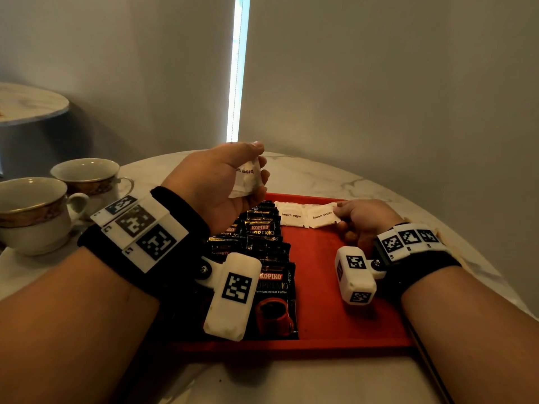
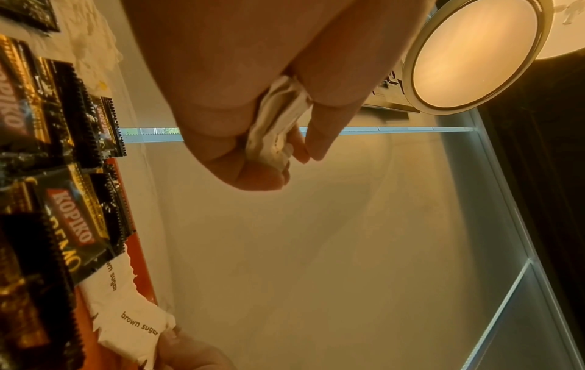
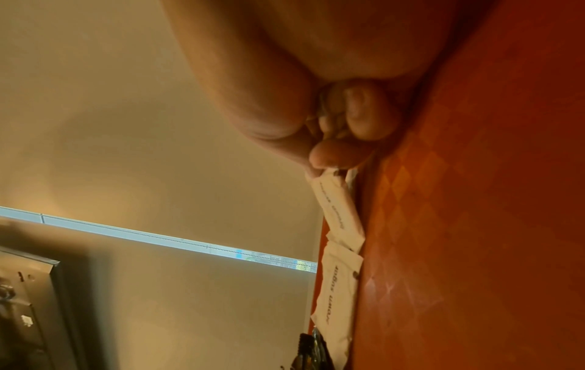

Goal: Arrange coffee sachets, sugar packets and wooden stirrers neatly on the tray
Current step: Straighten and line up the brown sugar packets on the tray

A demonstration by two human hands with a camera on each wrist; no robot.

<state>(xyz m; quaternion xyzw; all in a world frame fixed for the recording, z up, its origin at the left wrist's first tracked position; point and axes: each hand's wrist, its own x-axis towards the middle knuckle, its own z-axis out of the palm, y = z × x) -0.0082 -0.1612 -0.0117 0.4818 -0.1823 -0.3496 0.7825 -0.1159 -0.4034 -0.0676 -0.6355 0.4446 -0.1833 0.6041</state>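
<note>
Brown sugar packets going down along the tray's far edge

Left hand (image 1: 221, 176) clutches a small stack of brown sugar packets (image 1: 247, 177) mid-frame above the red tray (image 1: 329, 310); right hand (image 1: 364, 220) pinches the second laid packet (image 1: 322, 218). Loose stack could spill onto the Kopiko sachets (image 1: 262, 246). Two packets laid, roughly nine sachets, no stirrers visible

Two white gold-banded teacups (image 1: 38, 211) at nine o'clock on round marble table (image 1: 320, 173); glowing round ceiling lamp (image 2: 475, 52) overhead.
</note>
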